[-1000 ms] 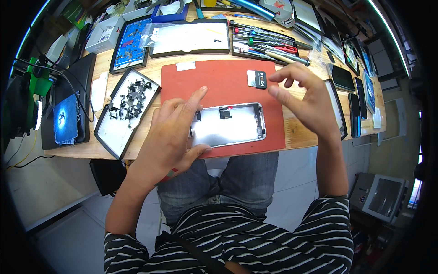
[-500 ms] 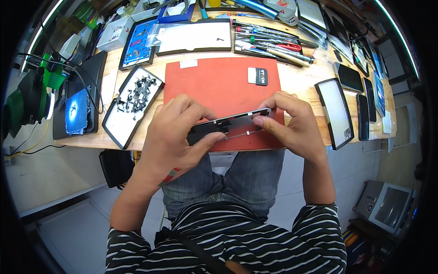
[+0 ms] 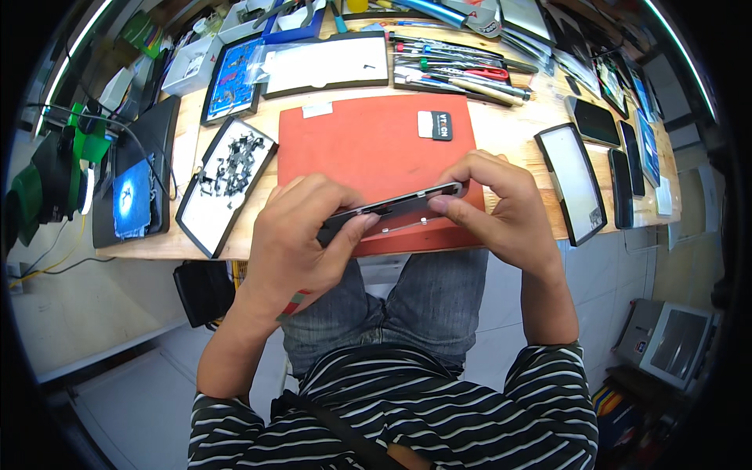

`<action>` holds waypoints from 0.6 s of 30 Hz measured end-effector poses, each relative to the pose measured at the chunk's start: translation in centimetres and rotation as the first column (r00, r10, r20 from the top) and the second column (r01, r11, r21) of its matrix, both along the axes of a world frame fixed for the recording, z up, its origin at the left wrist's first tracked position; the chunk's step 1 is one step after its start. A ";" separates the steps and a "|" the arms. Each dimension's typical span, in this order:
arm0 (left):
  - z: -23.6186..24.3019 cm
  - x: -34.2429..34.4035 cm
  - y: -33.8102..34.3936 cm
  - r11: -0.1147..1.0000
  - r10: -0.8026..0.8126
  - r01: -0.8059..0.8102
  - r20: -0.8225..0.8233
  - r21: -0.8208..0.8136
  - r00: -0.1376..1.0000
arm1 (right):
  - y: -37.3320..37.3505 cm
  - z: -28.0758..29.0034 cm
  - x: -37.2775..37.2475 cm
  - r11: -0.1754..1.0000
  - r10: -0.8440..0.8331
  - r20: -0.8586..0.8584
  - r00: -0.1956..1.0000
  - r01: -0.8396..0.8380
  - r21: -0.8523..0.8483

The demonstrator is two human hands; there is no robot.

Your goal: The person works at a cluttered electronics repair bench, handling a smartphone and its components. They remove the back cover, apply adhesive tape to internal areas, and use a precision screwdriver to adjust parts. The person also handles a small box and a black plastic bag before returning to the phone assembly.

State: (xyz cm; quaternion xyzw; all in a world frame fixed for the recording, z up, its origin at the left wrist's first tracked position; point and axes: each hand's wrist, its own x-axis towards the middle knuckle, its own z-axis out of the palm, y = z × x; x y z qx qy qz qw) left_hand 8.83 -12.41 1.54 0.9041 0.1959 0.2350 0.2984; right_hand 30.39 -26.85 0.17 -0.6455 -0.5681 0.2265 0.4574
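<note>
Between both hands, above the near part of the red mat (image 3: 368,141), a thin dark phone panel (image 3: 406,208) is held tilted, its right end higher. It has a silvery rim, and a thin strip with small white tabs runs along its near side. My left hand (image 3: 301,231) is closed on the left end, thumb on the near face and fingers behind. My right hand (image 3: 505,207) pinches the right end between thumb and fingers. The fingers hide both ends and most of the far side.
Left of the mat lies a tray of small black parts (image 3: 231,172); right of it, another white tray (image 3: 570,184). Behind are a screwdriver tray (image 3: 454,69) and a blue tray (image 3: 233,82). Several phones (image 3: 595,123) lie at the right. A white card (image 3: 435,125) rests on the mat.
My left thumb has shifted slightly up and left along the panel. The panel has tilted a little, hiding more of its inner face. Both hands keep their hold; the whole view has shifted slightly.
</note>
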 end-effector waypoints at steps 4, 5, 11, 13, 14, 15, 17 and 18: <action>0.2 0.6 2.0 0.978 -0.002 0.000 -0.006 -0.208 1.000 | -1.0 1.2 1.5 0.995 -0.082 0.104 0.991 0.076 0.067; 0.3 0.9 3.2 0.977 -0.008 0.006 -0.008 -0.215 1.000 | -1.6 1.5 2.0 0.990 -0.118 0.148 0.982 0.105 0.096; -0.9 7.8 17.3 0.949 0.058 -0.090 -0.113 -0.302 0.992 | -11.4 3.3 10.7 0.773 -0.635 0.234 0.737 0.600 0.208; -2.2 10.2 21.0 0.930 0.096 -0.130 -0.115 -0.345 0.989 | -15.3 3.2 15.5 0.618 -0.782 0.245 0.573 0.765 0.182; -2.5 10.3 22.4 0.910 0.057 -0.105 -0.131 -0.401 0.990 | -17.2 3.1 16.8 0.489 -0.861 0.234 0.452 0.862 0.134; -2.8 10.4 23.4 0.880 0.046 -0.128 -0.186 -0.457 0.982 | -18.9 2.9 18.4 0.414 -0.898 0.221 0.381 0.901 0.131; -3.3 11.2 24.5 0.904 -0.004 -0.112 -0.270 -0.412 0.963 | -21.8 2.0 20.7 0.383 -0.898 0.260 0.355 0.922 0.064; -3.6 11.6 24.6 0.956 0.030 -0.106 -0.271 -0.273 0.962 | -22.9 1.4 21.2 0.370 -0.888 0.299 0.351 0.929 0.007</action>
